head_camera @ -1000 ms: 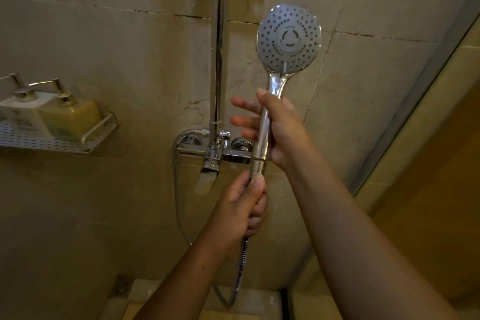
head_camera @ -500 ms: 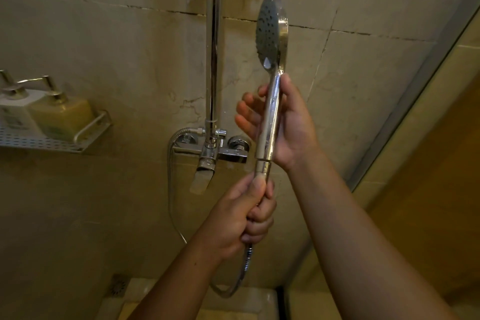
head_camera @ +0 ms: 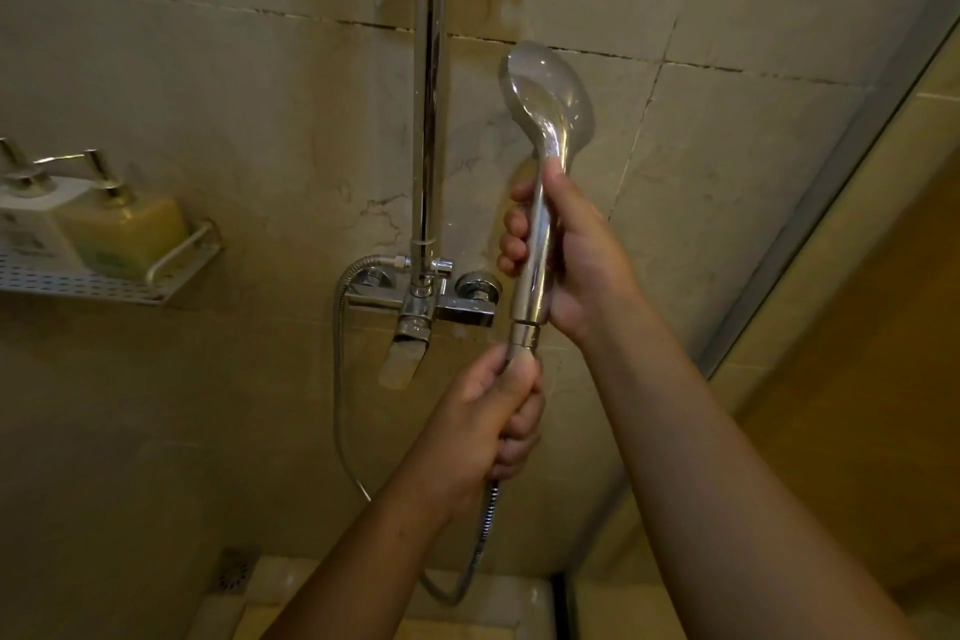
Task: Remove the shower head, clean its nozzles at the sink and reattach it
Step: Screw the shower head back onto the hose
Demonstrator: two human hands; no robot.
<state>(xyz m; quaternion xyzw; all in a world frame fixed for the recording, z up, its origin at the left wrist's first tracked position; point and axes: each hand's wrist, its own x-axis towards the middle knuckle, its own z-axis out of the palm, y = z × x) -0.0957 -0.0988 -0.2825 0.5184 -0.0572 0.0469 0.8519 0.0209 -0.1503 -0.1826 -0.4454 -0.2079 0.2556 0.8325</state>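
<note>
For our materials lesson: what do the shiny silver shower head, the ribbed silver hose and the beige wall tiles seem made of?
Shiny silver shower head: chrome-like mirror finish, clear reflections; metal or plated plastic, unclear. Ribbed silver hose: probably coiled metal, from its spiral ridges. Beige wall tiles: veined stone or ceramic, matt.

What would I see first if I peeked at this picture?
Probably the shiny shower head, held up in the middle with its mirror-like back toward you. The right hand grips its handle, and the left hand just below grips the hose end. On the left, a yellow soap bottle sits on a wall shelf.
</note>
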